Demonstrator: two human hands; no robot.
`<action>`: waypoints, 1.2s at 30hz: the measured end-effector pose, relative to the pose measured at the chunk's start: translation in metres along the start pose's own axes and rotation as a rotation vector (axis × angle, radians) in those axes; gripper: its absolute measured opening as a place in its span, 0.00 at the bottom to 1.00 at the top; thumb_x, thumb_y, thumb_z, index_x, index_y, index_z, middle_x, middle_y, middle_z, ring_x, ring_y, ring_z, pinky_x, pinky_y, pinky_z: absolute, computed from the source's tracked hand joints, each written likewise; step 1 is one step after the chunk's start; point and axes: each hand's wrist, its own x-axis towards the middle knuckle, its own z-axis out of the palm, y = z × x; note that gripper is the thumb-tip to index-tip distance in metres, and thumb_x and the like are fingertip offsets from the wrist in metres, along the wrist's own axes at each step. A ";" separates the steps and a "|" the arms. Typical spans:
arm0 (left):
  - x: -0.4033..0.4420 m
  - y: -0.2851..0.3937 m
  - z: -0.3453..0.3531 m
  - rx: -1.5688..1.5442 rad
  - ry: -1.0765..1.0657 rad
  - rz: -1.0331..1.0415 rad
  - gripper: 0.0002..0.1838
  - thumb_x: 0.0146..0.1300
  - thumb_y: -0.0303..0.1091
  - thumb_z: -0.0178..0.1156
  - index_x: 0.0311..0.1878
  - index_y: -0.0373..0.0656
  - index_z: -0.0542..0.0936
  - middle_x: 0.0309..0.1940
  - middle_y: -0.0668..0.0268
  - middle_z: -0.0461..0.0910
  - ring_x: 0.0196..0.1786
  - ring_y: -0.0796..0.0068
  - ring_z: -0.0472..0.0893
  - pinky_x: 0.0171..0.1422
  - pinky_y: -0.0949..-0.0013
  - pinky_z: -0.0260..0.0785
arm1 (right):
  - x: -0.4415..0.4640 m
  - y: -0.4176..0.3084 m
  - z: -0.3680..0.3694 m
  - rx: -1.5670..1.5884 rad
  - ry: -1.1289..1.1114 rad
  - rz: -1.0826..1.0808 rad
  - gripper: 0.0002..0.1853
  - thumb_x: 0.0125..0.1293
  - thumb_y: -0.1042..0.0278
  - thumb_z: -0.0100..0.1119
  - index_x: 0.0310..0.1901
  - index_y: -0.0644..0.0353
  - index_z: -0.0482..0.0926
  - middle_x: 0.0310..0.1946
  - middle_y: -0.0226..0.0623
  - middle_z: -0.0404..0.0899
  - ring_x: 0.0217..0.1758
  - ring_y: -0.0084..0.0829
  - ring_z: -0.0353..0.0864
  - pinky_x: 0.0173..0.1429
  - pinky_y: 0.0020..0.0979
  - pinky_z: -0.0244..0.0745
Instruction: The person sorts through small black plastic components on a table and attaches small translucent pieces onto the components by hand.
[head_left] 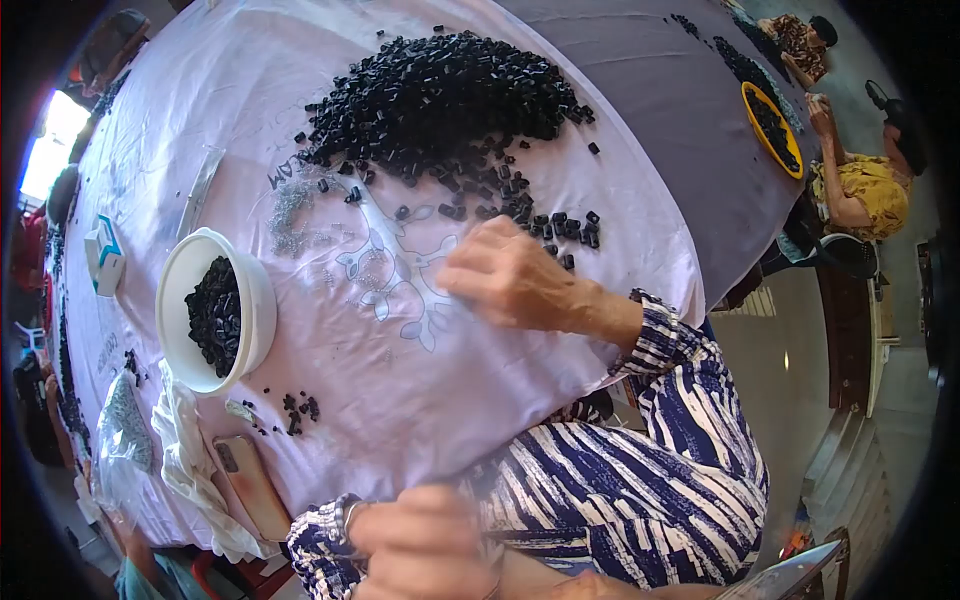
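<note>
My right hand point(508, 274) is over the pale pink cloth, beside a printed blue branch-like pattern point(400, 270). Its fingers are curled and pressed together, and whatever they may hold is hidden. Just beyond it lie several loose small black pieces point(568, 228), short and tube-like, at the near edge of a large heap of the same pieces point(440, 95). My left hand point(420, 540) is low in the view, close to my lap, and blurred by motion. The fingers look bent, but their grip is smeared. Tiny silvery beads point(292, 215) are scattered left of the pattern.
On the left stands a white bowl point(262, 310) of black pieces. Near it are a phone point(250, 485), a clear bag of silvery beads point(125, 425), a white plastic bag point(185, 460) and a small box point(104, 256). Other people point(865, 195) sit at the right, by a yellow tray point(748, 100).
</note>
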 end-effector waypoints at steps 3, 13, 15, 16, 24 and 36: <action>0.003 0.018 0.008 -0.066 0.105 0.003 0.11 0.53 0.26 0.64 0.40 0.43 0.76 0.39 0.58 0.80 0.38 0.63 0.78 0.40 0.63 0.71 | -0.013 0.010 -0.013 0.013 0.071 0.116 0.18 0.43 0.77 0.64 0.41 0.57 0.81 0.39 0.35 0.81 0.46 0.35 0.79 0.53 0.37 0.69; 0.011 0.035 0.047 -0.176 0.441 -0.039 0.10 0.58 0.32 0.62 0.43 0.47 0.77 0.40 0.64 0.80 0.44 0.65 0.75 0.48 0.61 0.69 | -0.019 0.070 -0.025 0.034 0.239 0.456 0.18 0.48 0.84 0.57 0.44 0.62 0.80 0.41 0.41 0.81 0.48 0.42 0.79 0.56 0.38 0.74; 0.013 0.038 0.050 -0.185 0.493 -0.048 0.09 0.59 0.33 0.62 0.43 0.48 0.77 0.40 0.66 0.79 0.45 0.66 0.74 0.50 0.60 0.69 | -0.014 0.078 -0.022 0.000 0.213 0.430 0.18 0.49 0.84 0.57 0.44 0.61 0.81 0.41 0.40 0.80 0.48 0.41 0.79 0.56 0.37 0.74; 0.014 0.040 0.051 -0.190 0.519 -0.050 0.09 0.60 0.34 0.62 0.44 0.48 0.77 0.40 0.66 0.79 0.46 0.66 0.74 0.51 0.60 0.69 | -0.011 0.079 -0.020 -0.056 0.178 0.434 0.18 0.49 0.84 0.58 0.44 0.60 0.81 0.40 0.40 0.79 0.48 0.41 0.78 0.56 0.37 0.74; 0.013 0.047 0.048 -0.121 0.605 -0.051 0.09 0.63 0.38 0.61 0.46 0.51 0.77 0.41 0.71 0.79 0.51 0.68 0.72 0.57 0.59 0.67 | -0.003 0.089 -0.024 -0.151 -0.067 0.502 0.16 0.52 0.73 0.57 0.44 0.56 0.83 0.39 0.41 0.75 0.49 0.43 0.74 0.57 0.40 0.70; -0.018 -0.047 0.011 0.134 0.373 -0.406 0.07 0.62 0.20 0.58 0.43 0.36 0.74 0.39 0.60 0.77 0.42 0.72 0.75 0.46 0.69 0.70 | -0.012 0.066 -0.014 -0.074 0.112 0.404 0.14 0.48 0.80 0.57 0.39 0.61 0.79 0.35 0.38 0.77 0.42 0.39 0.78 0.50 0.36 0.74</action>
